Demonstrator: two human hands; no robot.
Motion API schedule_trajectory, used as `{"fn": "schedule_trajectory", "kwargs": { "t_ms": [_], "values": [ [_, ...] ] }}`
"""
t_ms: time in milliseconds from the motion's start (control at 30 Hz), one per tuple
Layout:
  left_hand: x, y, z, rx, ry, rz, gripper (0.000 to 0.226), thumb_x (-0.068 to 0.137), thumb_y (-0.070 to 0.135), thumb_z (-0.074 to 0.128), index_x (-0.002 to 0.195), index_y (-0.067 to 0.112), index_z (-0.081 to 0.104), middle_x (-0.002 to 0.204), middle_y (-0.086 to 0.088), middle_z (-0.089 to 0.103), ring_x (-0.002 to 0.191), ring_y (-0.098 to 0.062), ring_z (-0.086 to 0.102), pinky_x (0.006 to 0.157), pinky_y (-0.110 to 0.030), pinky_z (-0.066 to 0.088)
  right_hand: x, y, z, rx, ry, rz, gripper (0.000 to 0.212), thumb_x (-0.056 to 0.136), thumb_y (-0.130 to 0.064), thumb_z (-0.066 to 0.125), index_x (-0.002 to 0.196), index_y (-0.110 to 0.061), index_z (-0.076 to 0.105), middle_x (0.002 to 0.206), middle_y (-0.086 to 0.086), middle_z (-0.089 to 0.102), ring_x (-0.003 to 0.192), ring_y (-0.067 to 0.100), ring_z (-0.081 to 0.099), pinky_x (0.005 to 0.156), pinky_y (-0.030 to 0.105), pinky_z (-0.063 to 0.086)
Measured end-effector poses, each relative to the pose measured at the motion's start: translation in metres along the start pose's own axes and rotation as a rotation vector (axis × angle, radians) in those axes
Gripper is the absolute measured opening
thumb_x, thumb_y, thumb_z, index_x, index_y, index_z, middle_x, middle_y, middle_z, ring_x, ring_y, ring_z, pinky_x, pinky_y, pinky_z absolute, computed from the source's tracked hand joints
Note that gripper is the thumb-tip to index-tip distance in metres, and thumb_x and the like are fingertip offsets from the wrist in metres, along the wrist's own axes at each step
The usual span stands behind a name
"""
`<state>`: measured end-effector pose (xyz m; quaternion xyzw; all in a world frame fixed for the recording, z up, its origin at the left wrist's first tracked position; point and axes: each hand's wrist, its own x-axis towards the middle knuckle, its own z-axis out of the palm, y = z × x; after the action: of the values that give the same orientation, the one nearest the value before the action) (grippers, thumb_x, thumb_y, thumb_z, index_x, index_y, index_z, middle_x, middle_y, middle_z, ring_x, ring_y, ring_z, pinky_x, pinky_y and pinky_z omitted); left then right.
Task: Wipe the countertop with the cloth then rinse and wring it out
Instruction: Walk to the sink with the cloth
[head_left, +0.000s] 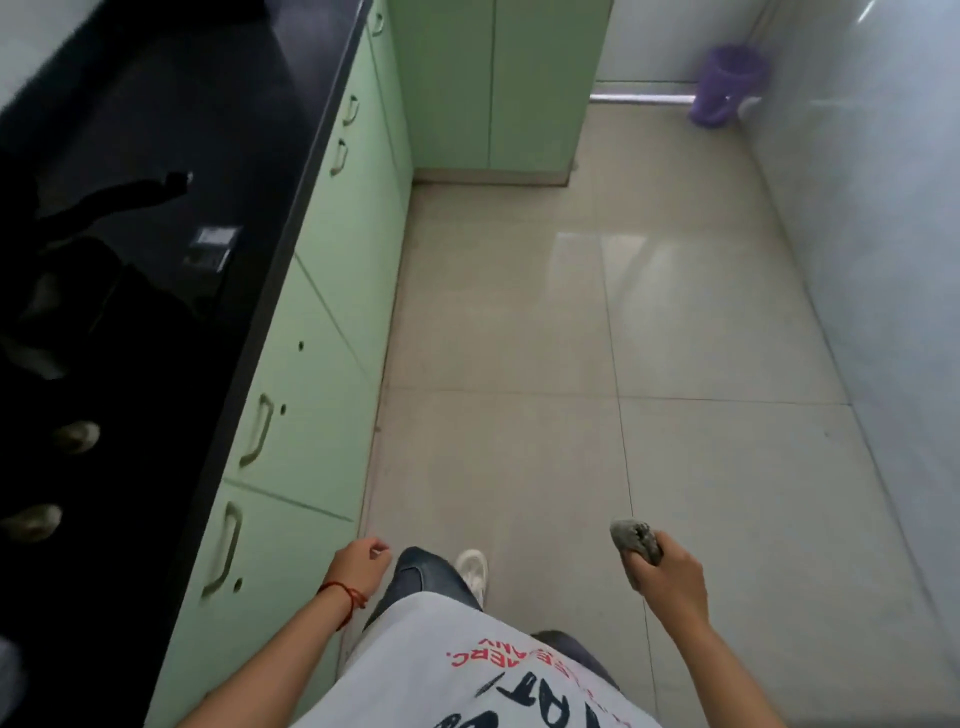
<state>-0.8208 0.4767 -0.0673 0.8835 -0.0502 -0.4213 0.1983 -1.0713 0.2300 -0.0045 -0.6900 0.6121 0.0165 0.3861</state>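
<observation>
The right hand (670, 577) is gripping a balled-up grey cloth (635, 540), fingers curled round it, out over the tiled floor (519, 364) and well apart from the counter. The left hand (358, 564) is hanging with loosely curled fingers, holding nothing, a red string (345, 595) circling its wrist, near the green cabinets (306, 374). The black countertop (171, 130) is running along the left side. A purple bin (727, 83) is standing in the far corner.

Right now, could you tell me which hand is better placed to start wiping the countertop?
Right, probably: the right hand already grips the cloth. The left hand hangs nearer the countertop but holds nothing.
</observation>
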Motion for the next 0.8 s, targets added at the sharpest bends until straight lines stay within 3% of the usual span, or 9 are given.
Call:
{"fn": "schedule_trajectory", "kwargs": {
  "t_ms": [100,267,333,400,533,633,800],
  "values": [
    [0.042,0.065,-0.016,0.006,-0.026,0.046,0.022,0.085,0.013,0.054,0.098,0.004,0.068,0.097,-0.018,0.070,0.093,-0.030,0.065,0.084,-0.030,0.049,0.039,-0.023,-0.008,0.021,0.017,0.056,0.032,0.079,-0.015,0.062,0.055,-0.020,0.041,0.055,0.000,0.051,0.055,0.020,0.046,0.048,0.026,0.031],
    [0.108,0.172,-0.031,0.000,-0.038,0.122,0.016,0.084,0.011,0.053,0.088,0.006,0.068,0.082,-0.015,0.067,0.077,-0.026,0.060,0.084,-0.037,0.052,0.115,-0.057,-0.023,0.046,0.036,0.126,0.031,0.080,-0.016,0.061,0.056,-0.018,0.043,0.057,0.002,0.053,0.057,0.022,0.047,0.051,0.028,0.033],
    [0.135,0.207,-0.032,0.015,-0.036,0.123,0.017,0.085,0.012,0.053,0.088,0.005,0.068,0.085,-0.017,0.069,0.079,-0.028,0.062,0.084,-0.036,0.051,0.154,-0.070,-0.029,0.044,0.032,0.144,0.030,0.080,-0.015,0.061,0.056,-0.017,0.043,0.057,0.003,0.052,0.058,0.024,0.048,0.051,0.028,0.032],
    [0.159,0.239,-0.033,0.041,-0.031,0.105,0.019,0.086,0.015,0.053,0.091,0.004,0.068,0.089,-0.017,0.070,0.084,-0.030,0.064,0.080,-0.034,0.051,0.195,-0.085,-0.035,0.039,0.013,0.143,0.027,0.080,-0.015,0.061,0.058,-0.016,0.045,0.059,0.004,0.053,0.062,0.027,0.050,0.053,0.030,0.034],
    [0.190,0.294,-0.041,0.050,-0.016,0.047,0.017,0.087,0.016,0.052,0.085,0.007,0.066,0.080,-0.010,0.063,0.073,-0.025,0.059,0.068,-0.031,0.049,0.274,-0.128,-0.056,0.020,-0.038,0.113,0.016,0.079,-0.016,0.061,0.066,-0.013,0.052,0.064,0.005,0.056,0.067,0.029,0.052,0.054,0.031,0.035],
    [0.211,0.329,-0.050,-0.015,0.010,-0.013,0.017,0.086,0.014,0.053,0.084,0.004,0.067,0.079,-0.012,0.065,0.074,-0.025,0.060,0.075,-0.033,0.051,0.329,-0.169,-0.074,0.006,-0.085,0.059,0.013,0.080,-0.016,0.060,0.068,-0.013,0.054,0.067,0.007,0.058,0.068,0.029,0.053,0.054,0.030,0.035],
    [0.255,0.388,-0.070,-0.158,0.038,-0.076,0.027,0.086,0.007,0.052,0.062,0.019,0.056,0.067,-0.012,0.061,0.070,-0.025,0.058,0.078,-0.043,0.053,0.424,-0.244,-0.095,-0.026,-0.113,-0.029,0.009,0.079,-0.018,0.061,0.074,-0.012,0.057,0.068,0.006,0.058,0.071,0.029,0.055,0.058,0.030,0.037]
  ]
}}
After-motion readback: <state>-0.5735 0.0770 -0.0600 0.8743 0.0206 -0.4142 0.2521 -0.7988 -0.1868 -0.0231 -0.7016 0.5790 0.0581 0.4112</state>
